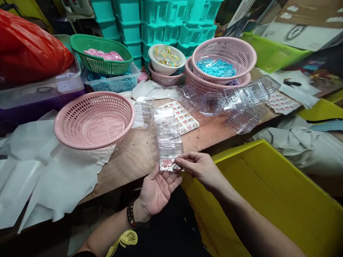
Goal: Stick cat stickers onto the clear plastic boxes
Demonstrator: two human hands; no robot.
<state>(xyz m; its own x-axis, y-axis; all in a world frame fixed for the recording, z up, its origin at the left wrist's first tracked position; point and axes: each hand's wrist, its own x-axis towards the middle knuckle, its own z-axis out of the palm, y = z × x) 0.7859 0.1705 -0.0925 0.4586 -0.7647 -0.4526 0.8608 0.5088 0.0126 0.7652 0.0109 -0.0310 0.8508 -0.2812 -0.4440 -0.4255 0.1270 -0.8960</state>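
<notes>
A row of clear plastic cases lies overlapped on the wooden table. The nearest clear plastic case, bearing a red-and-white printed label, sits at the table's front edge. Palm up, my left hand holds this case from below, its thumb by the left corner and its fingers loosely stretched under the near edge. My right hand pinches the same case at its right side, thumb and forefinger beside the label. Exactly where those fingertips grip is hard to make out. Beyond the row lies a sheet of printed stickers.
A pink basket stands left, above white paper sheets. More clear cases lie right. Behind are a green basket, a white bowl, a pink basket of blue pieces and teal bins. A yellow bin stands right.
</notes>
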